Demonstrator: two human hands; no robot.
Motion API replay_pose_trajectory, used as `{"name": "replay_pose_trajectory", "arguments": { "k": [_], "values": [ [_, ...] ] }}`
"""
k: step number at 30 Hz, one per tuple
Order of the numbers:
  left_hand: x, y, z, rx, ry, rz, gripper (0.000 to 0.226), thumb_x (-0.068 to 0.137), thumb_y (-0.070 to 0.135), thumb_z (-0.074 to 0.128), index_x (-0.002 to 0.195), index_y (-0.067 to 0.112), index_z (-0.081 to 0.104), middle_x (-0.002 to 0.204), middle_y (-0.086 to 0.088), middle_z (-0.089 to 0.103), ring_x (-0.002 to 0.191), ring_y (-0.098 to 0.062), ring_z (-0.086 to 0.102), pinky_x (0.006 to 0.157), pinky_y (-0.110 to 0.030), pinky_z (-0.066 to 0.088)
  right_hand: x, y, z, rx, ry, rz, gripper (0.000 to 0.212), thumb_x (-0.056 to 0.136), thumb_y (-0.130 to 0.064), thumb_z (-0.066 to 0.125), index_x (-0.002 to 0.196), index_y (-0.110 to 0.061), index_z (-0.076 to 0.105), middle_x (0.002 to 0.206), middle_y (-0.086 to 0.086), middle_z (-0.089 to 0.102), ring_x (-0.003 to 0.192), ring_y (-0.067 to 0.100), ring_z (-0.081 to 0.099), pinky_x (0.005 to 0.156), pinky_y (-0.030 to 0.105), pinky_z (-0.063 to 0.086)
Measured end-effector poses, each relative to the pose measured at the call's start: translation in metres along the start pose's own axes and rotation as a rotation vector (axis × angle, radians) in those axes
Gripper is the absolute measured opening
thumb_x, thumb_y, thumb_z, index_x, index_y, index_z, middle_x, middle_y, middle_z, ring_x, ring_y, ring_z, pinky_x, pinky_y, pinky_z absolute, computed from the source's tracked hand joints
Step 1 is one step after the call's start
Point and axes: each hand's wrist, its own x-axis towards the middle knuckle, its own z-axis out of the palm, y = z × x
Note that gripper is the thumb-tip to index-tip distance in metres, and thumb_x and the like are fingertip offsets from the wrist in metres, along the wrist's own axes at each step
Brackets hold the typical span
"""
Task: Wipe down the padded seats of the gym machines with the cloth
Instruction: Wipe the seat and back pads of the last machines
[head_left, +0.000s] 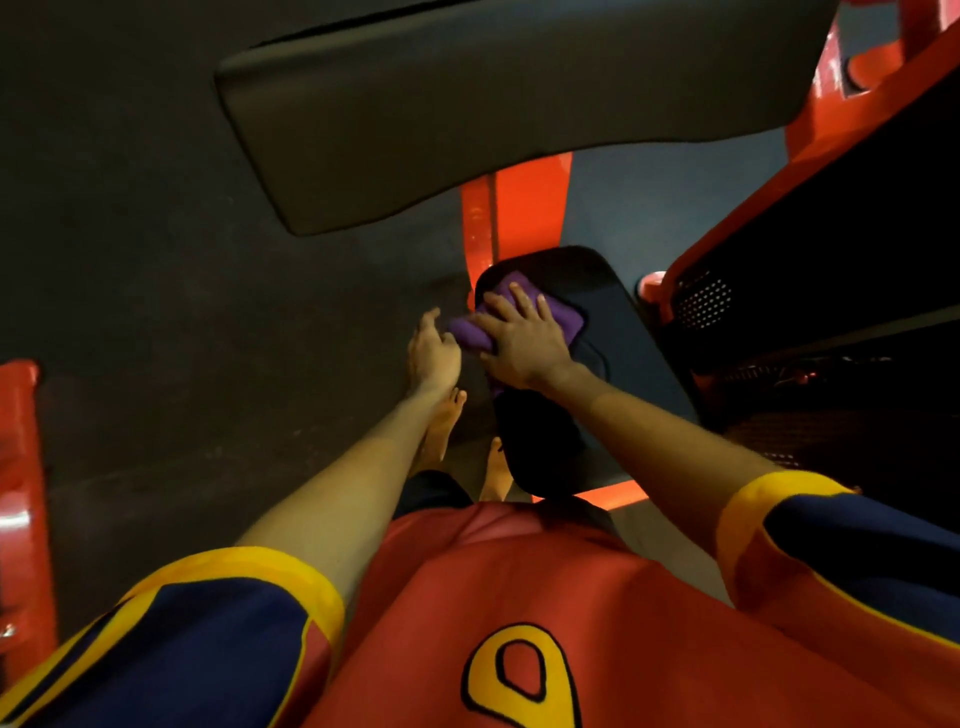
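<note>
Head view, items listed.

Purple cloth (563, 314): soft, napped, bunched into a thick fold. It is pressed down under the right hand (519, 340), whose fingers (522, 299) are straight and spread, not curled round it.

Padded seat (618, 312): black, smooth, with rounded corners. The cloth is laid at its left edge, and bare upholstery extends right of the fingertips.

Left hand (434, 348): fingers are loosely curled just beside the cloth's left end. Whether the cloth is touched or gripped cannot be told.

Back pad (493, 104): large, matte, dark, with rounded edges, set well beyond the fingertips.

Red frame (519, 208): glossy painted metal, seen between the two pads.

Floor (156, 260): dark, speckled, lying open left of the left fingers.
</note>
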Motion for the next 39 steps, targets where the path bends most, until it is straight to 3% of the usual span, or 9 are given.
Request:
{"name": "replay_pose_trajectory", "arguments": {
  "k": [4,10,18,21,23,25,27,33,39],
  "values": [
    [-0.002,-0.004,-0.004,-0.079,-0.015,-0.057,0.044,0.106,0.015,0.044,0.149,0.023,0.043,0.149,-0.008,0.048,0.138,-0.025,0.045,0.111,-0.038,0.037,-0.026,-0.021,0.013,-0.002,-0.008,0.091,0.069,0.093,-0.048,0.061,0.155,-0.030,0.037,0.171,0.004,0.013,0.157,0.040,-0.003,0.123,0.064,0.001],
    [-0.007,-0.010,-0.013,-0.073,0.007,-0.069,0.042,0.106,0.018,0.043,0.147,0.024,0.045,0.149,-0.009,0.048,0.139,-0.026,0.042,0.112,-0.039,0.035,0.051,-0.047,0.004,-0.154,-0.026,0.220,0.059,0.103,-0.031,0.046,0.159,-0.024,0.027,0.171,0.012,0.008,0.154,0.050,-0.005,0.120,0.071,0.002],
    [-0.014,-0.026,-0.023,-0.003,-0.096,-0.067,0.034,0.109,0.029,0.039,0.138,0.020,0.053,0.140,-0.009,0.057,0.132,-0.030,0.050,0.104,-0.035,0.038,0.022,-0.046,0.014,-0.084,0.046,0.160,0.065,0.097,-0.014,0.053,0.157,-0.013,0.026,0.166,0.010,0.023,0.156,0.042,0.004,0.124,0.062,0.009],
    [-0.026,-0.024,-0.020,-0.061,-0.172,-0.082,0.047,0.109,0.044,0.031,0.141,0.017,0.052,0.143,-0.012,0.055,0.131,-0.033,0.050,0.102,-0.038,0.040,-0.005,-0.044,0.018,0.023,0.047,0.094,0.073,0.097,-0.025,0.060,0.158,-0.013,0.022,0.164,0.010,0.025,0.156,0.041,0.003,0.124,0.060,0.007],
    [-0.033,-0.022,-0.016,-0.186,-0.212,-0.113,0.050,0.108,0.049,0.034,0.140,0.017,0.053,0.136,-0.011,0.059,0.119,-0.029,0.059,0.084,-0.034,0.049,-0.017,-0.039,0.020,0.107,0.050,0.018,0.085,0.088,-0.036,0.072,0.157,-0.015,0.027,0.162,0.009,0.029,0.156,0.039,0.006,0.124,0.060,0.006],
    [-0.040,-0.026,-0.013,-0.326,-0.216,-0.106,0.037,0.106,0.042,0.047,0.128,0.014,0.059,0.117,-0.010,0.066,0.098,-0.023,0.063,0.062,-0.026,0.050,-0.023,-0.033,0.020,0.280,0.086,-0.037,0.091,0.075,-0.041,0.082,0.151,-0.020,0.037,0.155,0.008,0.039,0.152,0.039,0.020,0.123,0.061,0.012],
    [-0.043,-0.031,-0.015,-0.476,-0.202,-0.076,0.013,0.102,0.027,0.059,0.109,0.016,0.060,0.101,-0.008,0.065,0.090,-0.022,0.061,0.056,-0.024,0.051,-0.023,-0.026,0.016,0.478,0.170,-0.072,0.093,0.064,-0.048,0.082,0.145,-0.020,0.046,0.144,0.007,0.052,0.140,0.034,0.042,0.117,0.058,0.025],
    [-0.054,-0.032,-0.060,-0.623,-0.343,0.083,0.018,0.099,0.005,0.059,0.093,0.020,0.052,0.100,-0.005,0.061,0.088,-0.015,0.065,0.071,-0.039,0.062,-0.035,-0.042,0.002,0.501,0.134,-0.150,0.079,0.068,-0.030,0.060,0.145,-0.012,0.050,0.144,0.014,0.050,0.136,0.032,0.043,0.116,0.042,0.029],
    [-0.061,-0.047,-0.128,-0.538,-0.326,0.199,0.028,0.095,-0.009,0.058,0.098,0.019,0.057,0.106,-0.010,0.061,0.099,-0.019,0.062,0.084,-0.038,0.057,-0.038,-0.096,-0.010,0.401,0.141,-0.191,0.087,0.074,-0.018,0.074,0.154,-0.022,0.041,0.155,0.011,0.033,0.139,0.036,0.036,0.115,0.045,0.035]
  ]
}}
